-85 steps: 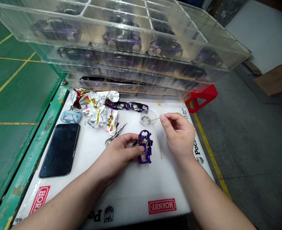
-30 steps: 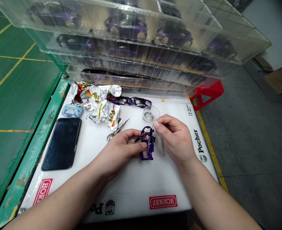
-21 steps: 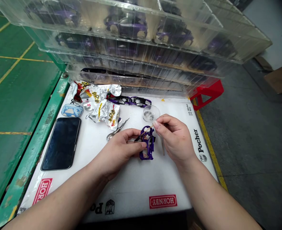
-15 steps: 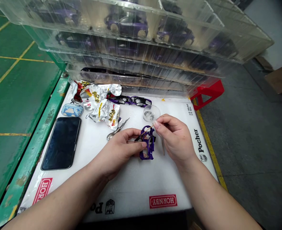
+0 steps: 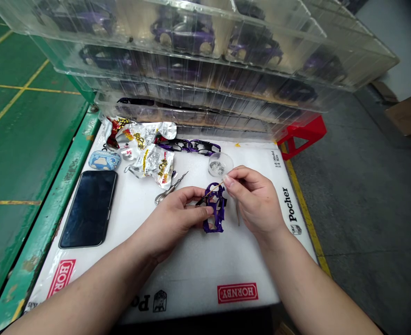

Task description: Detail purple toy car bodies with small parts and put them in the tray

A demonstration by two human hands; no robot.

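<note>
With your left hand, you are gripping a purple toy car body shell by its side, thumb on top, holding it just above the counter. With your right hand, you are pinching a thin wooden stick between thumb and fingertips, slanting it across the shell's far end; whether the tip is touching, you cannot tell from this view. You seem to be doing fine stick work on that end of the shell. The next move, as judged here, is calling for a steady left grip and a light, small motion of the tip.

Just beyond the right fingertips, a clear cup is holding small greyish bits. A second thin stick is lying beside the right hand. Farther out, a pointed metal tool and more purple shells are resting behind.
</note>
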